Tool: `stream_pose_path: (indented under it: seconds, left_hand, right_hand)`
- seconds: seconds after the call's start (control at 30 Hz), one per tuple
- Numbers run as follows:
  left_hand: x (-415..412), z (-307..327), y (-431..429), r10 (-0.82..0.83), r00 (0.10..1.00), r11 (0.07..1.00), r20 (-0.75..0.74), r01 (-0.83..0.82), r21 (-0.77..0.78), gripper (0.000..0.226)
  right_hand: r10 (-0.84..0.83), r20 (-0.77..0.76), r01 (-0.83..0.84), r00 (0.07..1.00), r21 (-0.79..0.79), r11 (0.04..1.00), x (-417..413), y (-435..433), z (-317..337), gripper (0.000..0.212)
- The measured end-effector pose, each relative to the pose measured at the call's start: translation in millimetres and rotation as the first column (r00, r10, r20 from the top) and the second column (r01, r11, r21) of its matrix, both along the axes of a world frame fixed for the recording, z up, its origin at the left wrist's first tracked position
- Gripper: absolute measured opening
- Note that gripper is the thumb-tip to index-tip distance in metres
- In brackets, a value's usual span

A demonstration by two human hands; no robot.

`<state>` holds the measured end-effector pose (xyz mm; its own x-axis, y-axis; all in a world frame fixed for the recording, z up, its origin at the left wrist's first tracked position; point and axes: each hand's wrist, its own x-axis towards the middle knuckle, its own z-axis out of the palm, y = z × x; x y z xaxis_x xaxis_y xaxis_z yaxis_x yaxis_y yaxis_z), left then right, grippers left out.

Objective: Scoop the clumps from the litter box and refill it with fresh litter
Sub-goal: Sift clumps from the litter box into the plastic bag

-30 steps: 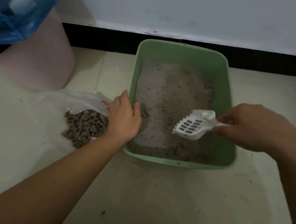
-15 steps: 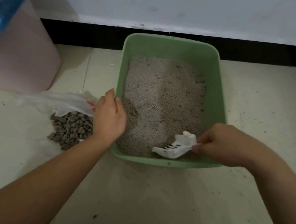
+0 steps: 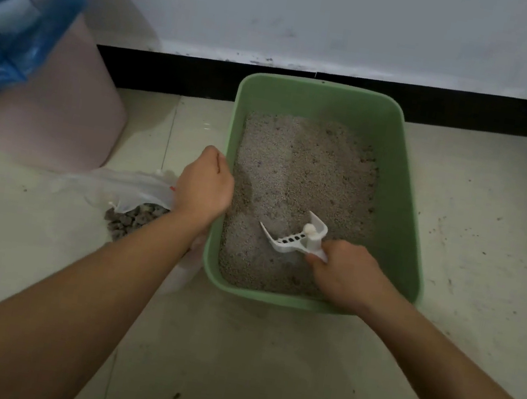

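Note:
A green litter box sits on the pale floor against the wall, filled with grey-beige litter. My right hand is closed on the handle of a white slotted scoop, whose blade is dug into the litter near the box's front. My left hand grips the box's left rim. Just left of the box lies a clear plastic bag with a heap of dark grey clumps on it.
A pink bin lined with a blue bag stands at the far left. A black skirting strip and white wall run behind the box. Dirt specks dot the floor to the right.
My right hand brought the scoop down from above the litter into the front of the box and swept it leftward. My left hand stayed on the left rim.

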<state>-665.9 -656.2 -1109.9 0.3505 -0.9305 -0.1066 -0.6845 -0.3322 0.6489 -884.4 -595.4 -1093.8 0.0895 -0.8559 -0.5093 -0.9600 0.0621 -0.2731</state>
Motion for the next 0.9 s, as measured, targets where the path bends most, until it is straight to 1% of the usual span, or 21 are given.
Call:
stream_pose_path:
  seconds: [0.07, 0.2, 0.3, 0.43, 0.53, 0.7, 0.83, 0.9]
  left_hand:
    - [-2, 1, -10, -0.001, 1.0, 1.0, 0.02, 0.001, 0.007, 0.02]
    - [-9, -4, -14, 0.04, 0.995, 0.999, 0.095, -0.038, -0.015, 0.019]
    - [-10, -7, -12, 0.056, 0.992, 0.998, 0.116, -0.054, -0.02, 0.02]
    - [-7, -9, -12, 0.065, 0.99, 0.998, 0.128, -0.062, -0.03, 0.021]
    - [-6, -12, -14, 0.071, 0.99, 0.997, 0.126, -0.065, -0.051, 0.022]
    - [-3, -16, -15, 0.083, 0.993, 0.994, 0.084, -0.076, -0.08, 0.024]
    - [-2, -18, -16, 0.085, 0.995, 0.992, 0.043, -0.08, -0.093, 0.025]
    - [-2, -20, -16, 0.085, 0.996, 0.992, 0.023, -0.082, -0.097, 0.026]
  right_hand:
    - [-0.03, 0.078, 0.025, 0.997, 0.056, 0.998, 12, -5, -8, 0.03]
    - [-0.177, 0.239, 0.156, 0.955, 0.103, 0.982, 25, -29, -18, 0.042]
    - [-0.245, 0.253, 0.231, 0.936, 0.085, 0.969, 32, -57, -28, 0.047]
    - [-0.292, 0.219, 0.297, 0.931, 0.012, 0.955, 47, -96, -46, 0.041]
    - [-0.241, 0.239, 0.264, 0.941, -0.069, 0.962, 49, -112, -55, 0.037]
    - [-0.126, 0.381, 0.198, 0.916, -0.155, 0.968, 24, -95, -67, 0.027]
    - [0.005, 0.373, 0.11, 0.928, -0.287, 0.951, 0, -78, -61, 0.027]
    - [0.096, 0.344, 0.014, 0.934, -0.304, 0.952, -6, -72, -56, 0.024]
